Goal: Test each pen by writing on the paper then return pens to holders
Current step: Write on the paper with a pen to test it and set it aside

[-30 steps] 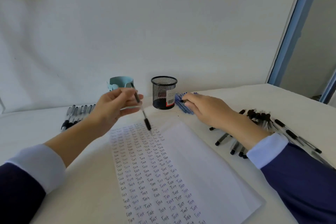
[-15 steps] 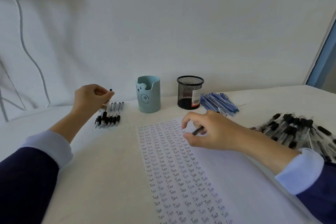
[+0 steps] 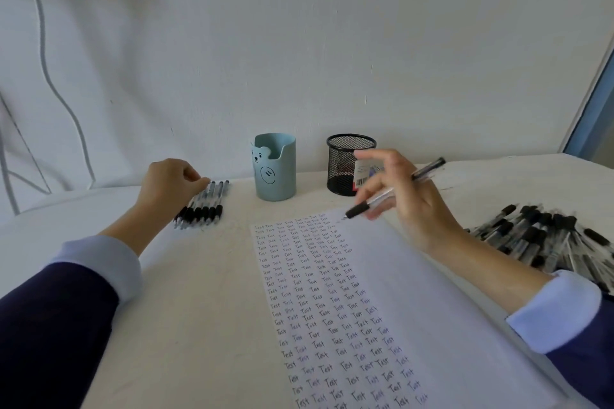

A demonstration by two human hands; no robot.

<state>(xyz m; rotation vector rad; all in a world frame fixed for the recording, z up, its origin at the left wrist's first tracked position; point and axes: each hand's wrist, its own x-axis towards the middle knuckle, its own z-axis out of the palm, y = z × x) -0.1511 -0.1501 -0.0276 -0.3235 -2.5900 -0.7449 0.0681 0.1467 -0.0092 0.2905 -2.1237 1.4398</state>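
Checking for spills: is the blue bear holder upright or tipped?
Upright: the blue bear holder stands on its base, opening upward.

Open desk (image 3: 199, 325) lay left of the paper (image 3: 448, 309). A pen heap (image 3: 545, 242) crowded the right; a blue holder (image 3: 277, 176) and mesh holder (image 3: 342, 169) stood behind.

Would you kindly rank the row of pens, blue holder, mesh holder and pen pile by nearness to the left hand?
From the left hand, head view:
1. row of pens, at its fingers
2. blue holder, centre back
3. mesh holder, further right
4. pen pile, far right
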